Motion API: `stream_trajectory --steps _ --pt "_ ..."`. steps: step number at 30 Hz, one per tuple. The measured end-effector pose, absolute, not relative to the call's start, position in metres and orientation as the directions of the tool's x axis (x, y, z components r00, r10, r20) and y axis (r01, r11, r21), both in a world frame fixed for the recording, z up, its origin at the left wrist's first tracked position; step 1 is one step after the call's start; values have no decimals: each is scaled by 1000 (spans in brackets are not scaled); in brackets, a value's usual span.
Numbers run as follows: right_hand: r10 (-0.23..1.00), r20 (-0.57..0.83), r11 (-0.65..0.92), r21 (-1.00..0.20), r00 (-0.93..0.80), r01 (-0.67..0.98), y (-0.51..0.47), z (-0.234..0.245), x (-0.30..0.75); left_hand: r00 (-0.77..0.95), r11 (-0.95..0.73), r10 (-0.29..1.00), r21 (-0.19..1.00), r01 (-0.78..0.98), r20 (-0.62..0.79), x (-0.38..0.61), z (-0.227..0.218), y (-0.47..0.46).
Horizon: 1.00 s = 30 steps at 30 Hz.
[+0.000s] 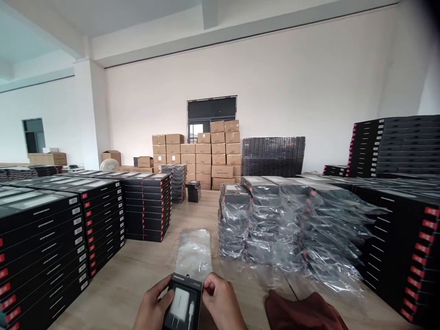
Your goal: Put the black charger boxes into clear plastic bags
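Observation:
At the bottom centre my left hand [153, 308] grips the left side of a black product box [182, 302] with a white charger pictured on its front. My right hand [220, 300] pinches the box's upper right corner, fingers curled. The box's top edge sits at the mouth of a clear plastic bag [194, 252] that lies flat on the wooden table [137, 270] just beyond my hands. Whether the box is inside the bag I cannot tell.
Stacks of black boxes with red labels [51, 238] stand at the left and more [405, 238] at the right. Bagged boxes [275, 220] pile up right of centre. A dark red cloth [302, 311] lies at the bottom right. Cardboard cartons [213, 156] line the far wall.

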State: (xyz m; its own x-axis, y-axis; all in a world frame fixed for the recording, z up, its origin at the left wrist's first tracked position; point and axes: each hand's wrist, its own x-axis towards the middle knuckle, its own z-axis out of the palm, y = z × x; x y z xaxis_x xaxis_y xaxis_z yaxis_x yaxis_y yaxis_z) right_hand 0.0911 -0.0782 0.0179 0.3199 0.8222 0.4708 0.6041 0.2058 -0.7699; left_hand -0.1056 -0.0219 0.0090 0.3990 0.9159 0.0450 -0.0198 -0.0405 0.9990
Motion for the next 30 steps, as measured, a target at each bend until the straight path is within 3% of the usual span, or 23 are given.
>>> stream_trajectory --steps 9,11,15,20,24,28,30 --pt "792 537 274 -739 292 616 -79 26 88 316 -50 947 997 -54 64 -98 8 -20" --pt "809 507 307 -797 299 519 -79 31 87 257 -54 963 994 -92 76 -95 12 -22" --pt "885 350 318 -936 306 152 -80 40 85 156 -189 961 954 -231 228 -90 29 -31" --pt "889 361 384 -923 281 -31 -79 43 89 174 -281 919 896 -343 355 -101 43 -33" --pt "877 458 455 -889 142 57 -83 51 90 319 -246 885 923 -296 338 -125 42 -25" --pt "924 383 359 -875 11 324 -91 55 86 477 -321 832 947 -4 284 -142 33 -20" --pt "932 360 308 -838 32 451 -93 47 84 479 -304 854 943 138 205 -145 25 -19"
